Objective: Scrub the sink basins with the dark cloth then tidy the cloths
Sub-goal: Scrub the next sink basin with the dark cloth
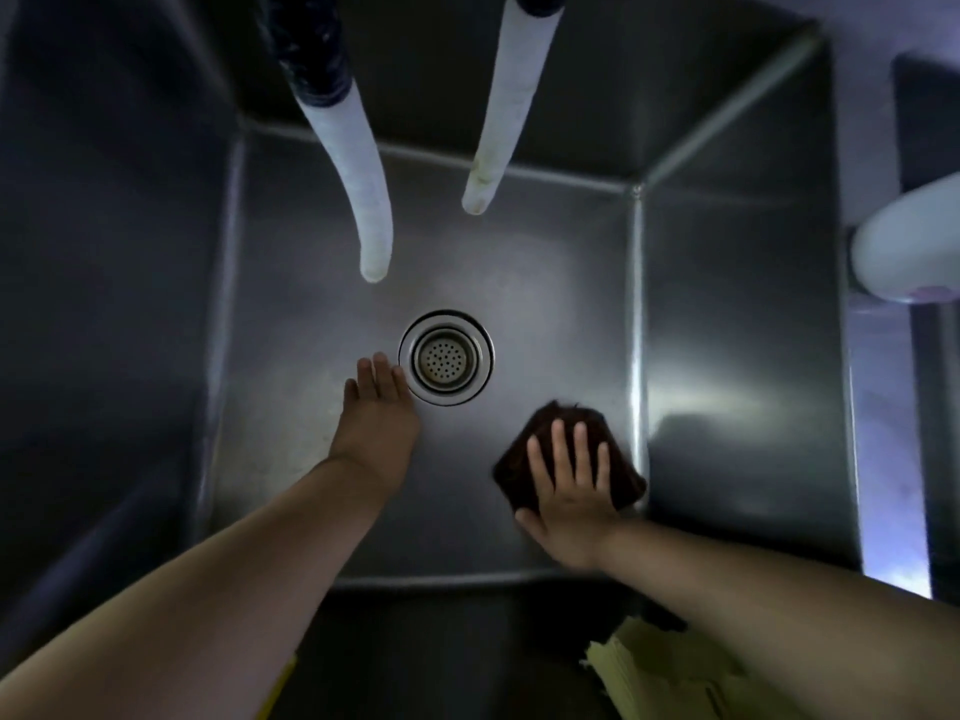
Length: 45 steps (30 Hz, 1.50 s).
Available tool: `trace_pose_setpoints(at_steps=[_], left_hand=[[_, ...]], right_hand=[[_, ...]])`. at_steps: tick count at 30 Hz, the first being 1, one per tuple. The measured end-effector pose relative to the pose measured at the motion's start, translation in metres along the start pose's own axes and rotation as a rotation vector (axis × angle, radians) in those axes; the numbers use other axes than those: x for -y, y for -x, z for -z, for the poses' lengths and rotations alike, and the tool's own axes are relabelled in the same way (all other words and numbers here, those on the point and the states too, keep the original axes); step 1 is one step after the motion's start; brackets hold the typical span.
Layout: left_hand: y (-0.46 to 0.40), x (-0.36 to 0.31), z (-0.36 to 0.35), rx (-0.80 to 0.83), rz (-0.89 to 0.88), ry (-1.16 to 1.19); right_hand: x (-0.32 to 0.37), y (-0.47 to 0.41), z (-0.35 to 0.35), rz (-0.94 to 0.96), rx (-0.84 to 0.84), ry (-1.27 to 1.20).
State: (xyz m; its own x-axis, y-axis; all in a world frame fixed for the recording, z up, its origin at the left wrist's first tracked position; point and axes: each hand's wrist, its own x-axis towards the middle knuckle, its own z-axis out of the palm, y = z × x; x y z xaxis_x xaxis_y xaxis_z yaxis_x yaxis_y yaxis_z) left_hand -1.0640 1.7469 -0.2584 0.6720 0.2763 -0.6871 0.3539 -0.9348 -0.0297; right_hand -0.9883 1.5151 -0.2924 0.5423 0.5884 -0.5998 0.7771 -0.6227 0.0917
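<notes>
My right hand (569,491) presses the cloth (566,449) flat on the sink (519,283) floor, fingers spread; my left hand (376,402) lies open beside the drain (445,357).

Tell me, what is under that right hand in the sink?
A dark brown folded cloth lies flat under the right hand, pressed against the steel sink basin floor near its right wall. The floor beneath the cloth is covered.

Brushed steel sink basin (727,304) — dull sheen, shinier metal drain strainer (445,357), soft matt dark cloth (540,433).
</notes>
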Motion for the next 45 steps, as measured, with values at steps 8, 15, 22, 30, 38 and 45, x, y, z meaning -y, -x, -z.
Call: trace_pose_setpoints(at_steps=[8, 15, 22, 30, 38, 45], left_hand=[[-0.003, -0.001, -0.008, -0.025, -0.017, -0.051], [-0.005, 0.003, -0.009, 0.069, -0.034, -0.094], [-0.003, 0.004, -0.007, 0.078, -0.045, -0.093], [0.006, 0.01, -0.007, 0.036, -0.084, -0.019], [0.006, 0.017, -0.012, -0.002, -0.114, -0.02], [0.005, 0.017, -0.012, -0.005, -0.108, -0.012]], right_hand=[[-0.02, -0.059, 0.044, -0.098, 0.067, -0.103], [-0.075, -0.18, 0.116, -0.251, -0.119, -0.198], [-0.073, -0.153, 0.101, -0.238, -0.142, -0.189], [-0.049, -0.038, 0.037, -0.115, 0.107, -0.041], [-0.025, 0.017, 0.009, 0.361, 0.204, 0.225], [0.015, 0.005, 0.025, 0.696, 0.308, 0.355]])
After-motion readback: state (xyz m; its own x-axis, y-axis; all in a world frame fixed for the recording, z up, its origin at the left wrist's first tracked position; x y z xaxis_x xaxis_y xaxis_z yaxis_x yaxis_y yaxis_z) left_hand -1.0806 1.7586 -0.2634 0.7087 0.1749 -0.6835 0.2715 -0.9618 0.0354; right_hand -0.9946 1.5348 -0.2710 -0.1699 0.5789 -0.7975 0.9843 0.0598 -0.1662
